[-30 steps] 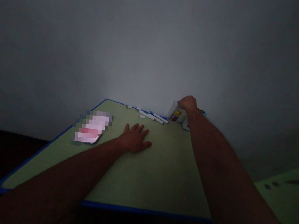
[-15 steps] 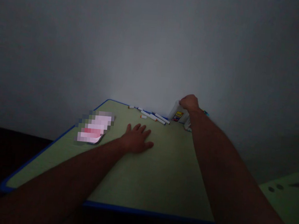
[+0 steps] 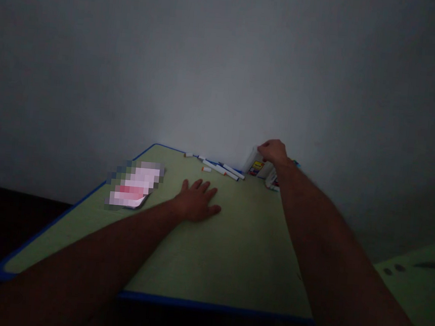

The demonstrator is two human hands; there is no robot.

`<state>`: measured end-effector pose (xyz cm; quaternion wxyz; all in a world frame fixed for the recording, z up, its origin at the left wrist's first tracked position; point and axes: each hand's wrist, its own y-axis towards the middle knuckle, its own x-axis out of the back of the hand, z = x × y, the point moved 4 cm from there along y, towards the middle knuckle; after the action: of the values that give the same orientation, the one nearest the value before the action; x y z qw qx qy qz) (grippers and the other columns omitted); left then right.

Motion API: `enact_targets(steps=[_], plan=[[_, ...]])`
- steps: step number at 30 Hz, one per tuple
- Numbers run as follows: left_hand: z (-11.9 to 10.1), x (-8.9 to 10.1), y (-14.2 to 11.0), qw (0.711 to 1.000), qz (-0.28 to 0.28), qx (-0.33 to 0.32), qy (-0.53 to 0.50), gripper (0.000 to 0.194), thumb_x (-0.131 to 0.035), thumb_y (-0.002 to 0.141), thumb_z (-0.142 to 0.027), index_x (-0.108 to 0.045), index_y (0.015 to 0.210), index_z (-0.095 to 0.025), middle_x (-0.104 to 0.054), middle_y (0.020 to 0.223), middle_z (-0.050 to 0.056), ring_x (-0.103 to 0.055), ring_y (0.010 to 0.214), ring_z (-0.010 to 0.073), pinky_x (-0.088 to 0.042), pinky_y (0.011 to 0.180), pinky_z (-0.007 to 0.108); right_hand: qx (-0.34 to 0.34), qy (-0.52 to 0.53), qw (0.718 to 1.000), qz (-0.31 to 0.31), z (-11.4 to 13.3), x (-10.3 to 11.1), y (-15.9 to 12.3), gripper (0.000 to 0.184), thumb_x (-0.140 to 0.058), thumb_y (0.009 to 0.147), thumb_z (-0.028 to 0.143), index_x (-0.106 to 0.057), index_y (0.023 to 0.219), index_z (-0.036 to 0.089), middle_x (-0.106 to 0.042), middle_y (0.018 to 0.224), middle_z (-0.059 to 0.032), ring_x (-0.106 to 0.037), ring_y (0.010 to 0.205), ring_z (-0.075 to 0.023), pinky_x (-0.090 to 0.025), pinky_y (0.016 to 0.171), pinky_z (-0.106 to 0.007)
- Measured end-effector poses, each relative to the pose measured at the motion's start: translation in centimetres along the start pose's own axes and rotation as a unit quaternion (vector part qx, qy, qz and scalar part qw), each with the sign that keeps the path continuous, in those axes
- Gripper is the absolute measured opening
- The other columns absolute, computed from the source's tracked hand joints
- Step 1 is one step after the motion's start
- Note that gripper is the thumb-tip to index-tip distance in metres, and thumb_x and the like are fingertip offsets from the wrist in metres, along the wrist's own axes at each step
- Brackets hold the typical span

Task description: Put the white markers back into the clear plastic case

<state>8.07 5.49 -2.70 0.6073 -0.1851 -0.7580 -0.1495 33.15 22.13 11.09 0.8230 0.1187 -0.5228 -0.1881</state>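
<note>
My left hand (image 3: 198, 202) lies flat on the pale green table (image 3: 216, 264), fingers spread and holding nothing. At the far right of the tabletop, my right hand (image 3: 274, 151) pinches the top of a whitish pack with a yellow label (image 3: 257, 165). The pack stands close to the wall, leaning a little. Just in front of it, partly behind my right forearm, is another white item with dark and red print (image 3: 273, 181); its kind is unclear. Left of the pack lie several white markers (image 3: 220, 168) and a loose white-and-orange cap (image 3: 206, 169).
A phone (image 3: 135, 189) with a blurred-out bright screen lies on the table's left side. Blue edging (image 3: 212, 304) runs round the tabletop. A grey wall (image 3: 218, 71) rises directly behind. Another green surface with dark spots (image 3: 418, 282) is at the lower right.
The view has shifted slightly, so most things sit a little further left. My right hand stays at the pack's top, and my left hand keeps its place on the table.
</note>
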Motion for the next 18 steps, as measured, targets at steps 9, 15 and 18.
enact_targets(steps=[9, 15, 18], plan=[[0.0, 0.0, 0.0, 1.0, -0.008, -0.005, 0.003, 0.081, -0.03, 0.091, -0.072, -0.034, 0.156, -0.024, -0.024, 0.165, 0.016, -0.017, 0.151, 0.041, -0.011, 0.112, 0.074, 0.021, -0.071, 0.997, 0.035, 0.6, 0.4, -1.3, 0.02, -0.058, 0.086, 0.024, -0.072, 0.078, 0.012, -0.061, 0.049, -0.0065, -0.069, 0.057, -0.0237, -0.058, 0.076, -0.041], [0.2, -0.3, 0.2, 1.0, -0.017, -0.01, 0.01, 0.081, -0.029, 0.09, -0.073, -0.034, 0.156, -0.025, -0.025, 0.164, 0.016, -0.019, 0.15, 0.0412, -0.013, 0.112, 0.074, 0.031, -0.137, 0.989, 0.038, 0.1, 0.5, -0.5, 0.011, -0.063, 0.079, 0.017, -0.071, 0.073, 0.011, -0.067, 0.06, -0.0118, -0.073, 0.078, -0.0283, -0.055, 0.087, -0.043], [0.3, -0.4, 0.2, 1.0, -0.018, -0.012, 0.012, 0.082, -0.028, 0.091, -0.073, -0.034, 0.156, -0.024, -0.025, 0.164, 0.017, -0.019, 0.15, 0.0418, -0.013, 0.111, 0.074, 0.003, -0.045, 0.999, -0.006, -0.7, 0.7, 0.1, 0.003, -0.069, 0.068, 0.008, -0.069, 0.071, 0.01, -0.067, 0.061, -0.0141, -0.072, 0.086, -0.0323, -0.055, 0.088, -0.044]])
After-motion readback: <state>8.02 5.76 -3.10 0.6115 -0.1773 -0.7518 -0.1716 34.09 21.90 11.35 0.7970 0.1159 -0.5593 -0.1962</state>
